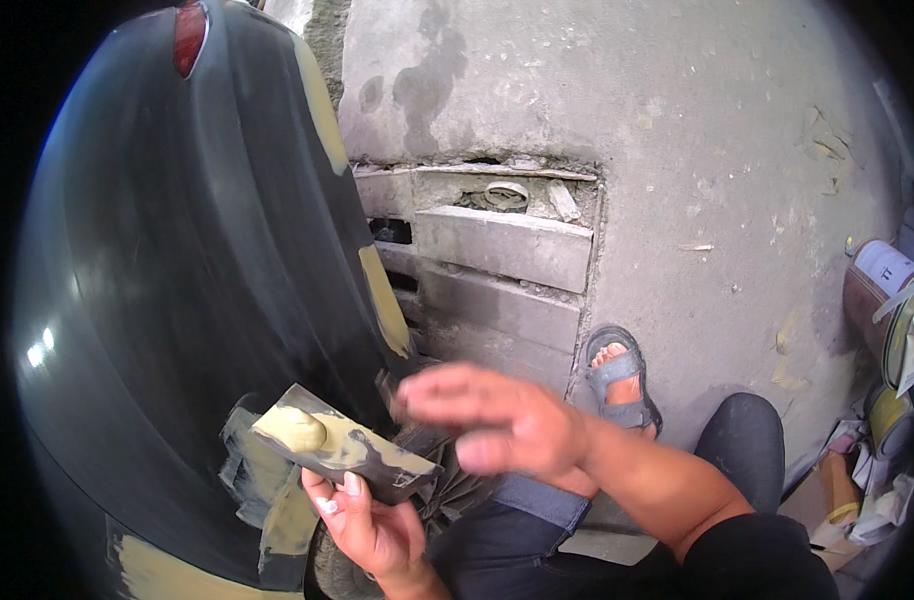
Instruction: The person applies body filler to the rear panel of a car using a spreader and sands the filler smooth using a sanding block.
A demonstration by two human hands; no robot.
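The left hand [372, 525] is clamped from below on a small flat board [345, 443], fingers curled round its near edge so the top face stays level — a lump of yellowish body filler [295, 428] sits on the board's far end, with smears across the rest. The right hand [497, 420] hovers just right of the board, fingers stretched toward it and blurred; it seems to hold nothing, though the blur makes that hard to tell.

Just left of the board rises a black car body panel [187, 300], glossy, patched with the same yellowish filler along its right edge and lower part — the board is held close against it. A red tail lamp [188, 35] sits at the panel's top. Right of the board, past the person's knee, a sandalled foot [622, 385] rests on the concrete floor [697, 150] beside a broken slab drain cover [497, 250]. Paint tins [882, 300] and rags crowd the far right.
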